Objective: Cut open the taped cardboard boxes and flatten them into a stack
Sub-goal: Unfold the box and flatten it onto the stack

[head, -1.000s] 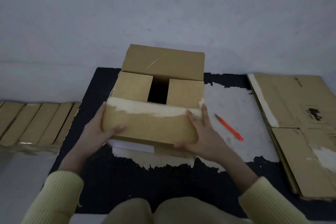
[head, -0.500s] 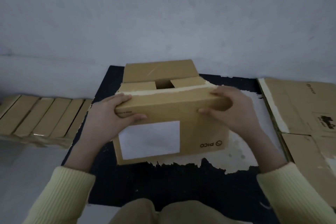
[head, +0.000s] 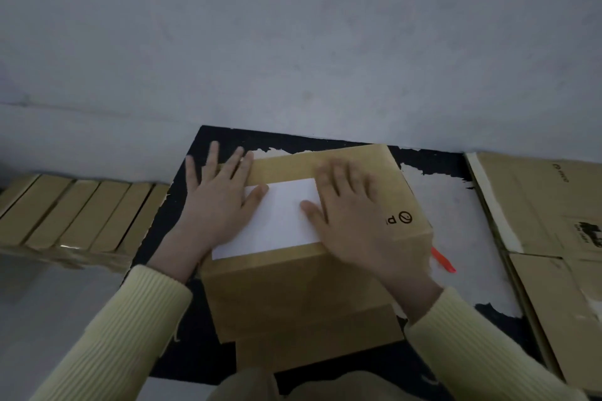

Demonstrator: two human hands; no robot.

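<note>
Pressing flat on the cardboard box (head: pixel 303 290), the left hand (head: pixel 218 205) and right hand (head: pixel 358 231) lie with fingers extended across its white label (head: pixel 280 221). The box rests on a torn black mat (head: pixel 286 139) against the grey wall (head: pixel 293 42). Flattened cardboard (head: pixel 537 205) lies to the right.

Box (head: pixel 293 296): plain brown cardboard, matt, slightly fibrous.
Label (head: pixel 280 221) on its top face: white paper, smooth, matt.
Mat (head: pixel 169 205) underneath: black, matt, with the top layer torn away in patches to a rough white underlayer.
Flattened cardboard (head: pixel 527 205) at right: same matt brown board, with pale torn strips.
Boxes at left (head: pixel 81 212): brown cardboard, with a glossy tape sheen along the near edge.
Cutter (head: pixel 443 262): orange, looks like plastic.
Sleeves (head: pixel 114 335): pale yellow ribbed knit.
Wall (head: pixel 293 42): matt grey, faintly mottled.
</note>
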